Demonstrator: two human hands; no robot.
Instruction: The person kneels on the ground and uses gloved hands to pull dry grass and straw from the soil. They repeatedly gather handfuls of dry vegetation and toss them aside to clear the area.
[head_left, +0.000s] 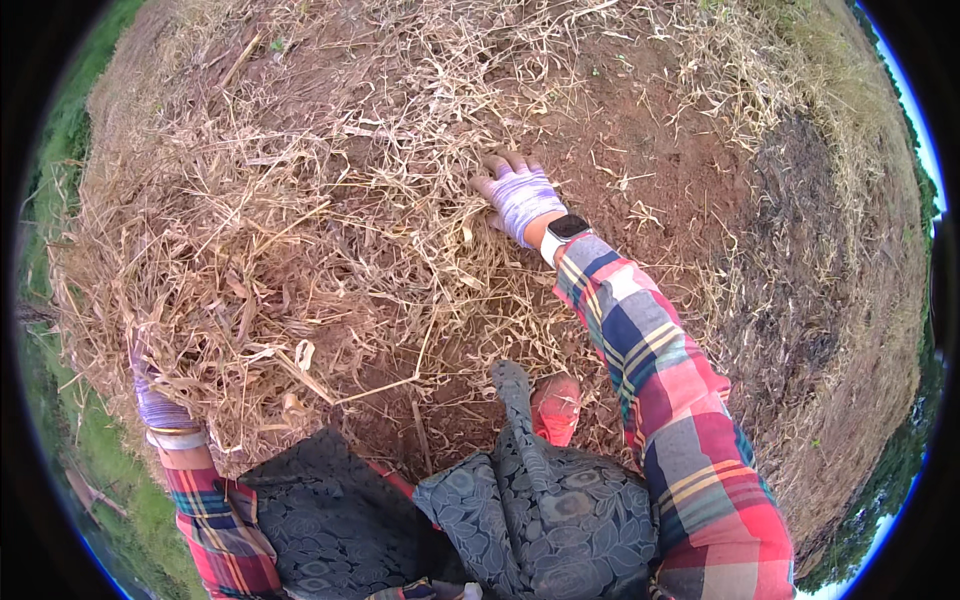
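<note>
My right hand (519, 193), in a purple-and-white knit glove with brownish fingertips, rests palm down on dry straw where it meets bare reddish soil. Its fingers are spread and slightly bent. A smartwatch (568, 227) with a white band is on that wrist. At the far left, my left hand (159, 397), in a similar glove, reaches into the edge of a heap of dry straw (225, 300). The stalks cover its fingers, so its grip is hidden. Loose straw (420, 202) is spread across the ground between both hands.
Bare reddish soil (660, 172) lies right of my right hand, with a dark, charred-looking patch (795, 240) beyond it. My dark floral-patterned garment (570, 510) and a reddish shoe (556, 409) are at the bottom. Green grass (105, 457) borders the left side.
</note>
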